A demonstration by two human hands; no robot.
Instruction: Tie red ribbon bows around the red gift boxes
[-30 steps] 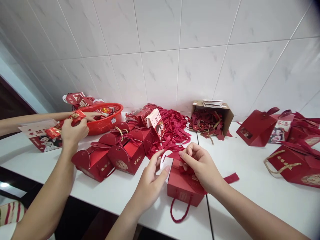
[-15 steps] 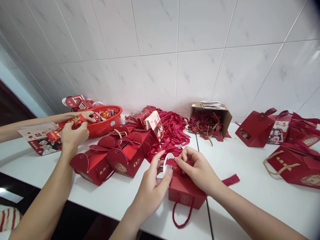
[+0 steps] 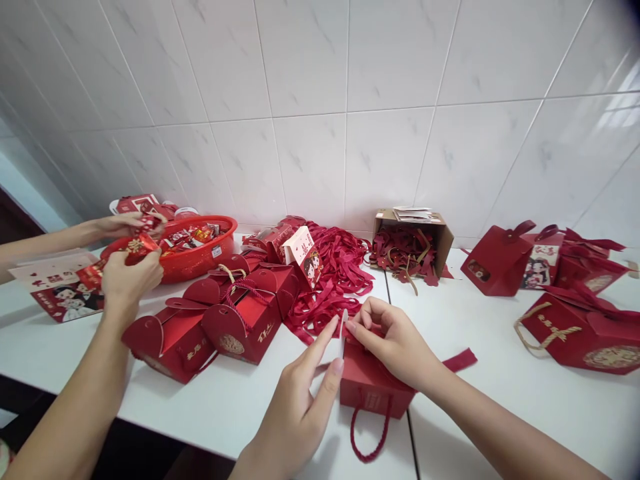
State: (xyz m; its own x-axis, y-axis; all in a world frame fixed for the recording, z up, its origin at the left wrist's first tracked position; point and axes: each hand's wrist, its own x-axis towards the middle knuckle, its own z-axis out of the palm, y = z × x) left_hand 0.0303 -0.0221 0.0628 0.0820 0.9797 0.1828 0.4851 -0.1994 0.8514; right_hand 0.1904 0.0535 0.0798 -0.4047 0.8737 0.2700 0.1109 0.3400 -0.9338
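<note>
In the head view a small red gift box [image 3: 373,383] stands at the table's front, its red rope handle [image 3: 370,459] hanging toward me. My right hand [image 3: 395,343] is over the top of the box, thumb and finger pinching red ribbon against the flap; its fingers hide part of the ribbon. The ribbon's loose tail [image 3: 461,360] sticks out beyond my right wrist. A pale-backed flap [image 3: 343,327] rises at the box's left end, seen nearly edge-on. My left hand [image 3: 305,393] is beside it, thumb and forefinger spread, fingertips at the flap and box edge.
Closed red boxes [image 3: 240,320] stand left, before a heap of red ribbons [image 3: 343,260]. A cardboard box [image 3: 443,243] of red pieces lies by the wall. More gift boxes [image 3: 580,333] stand right. A co-worker's hands [image 3: 130,277] hold wrapped sweets near a red basket [image 3: 220,247].
My left fingers have loosened from the flap and spread apart, and the flap has turned edge-on. My right hand keeps its pinch. The co-worker's hands have shifted with the sweets.
</note>
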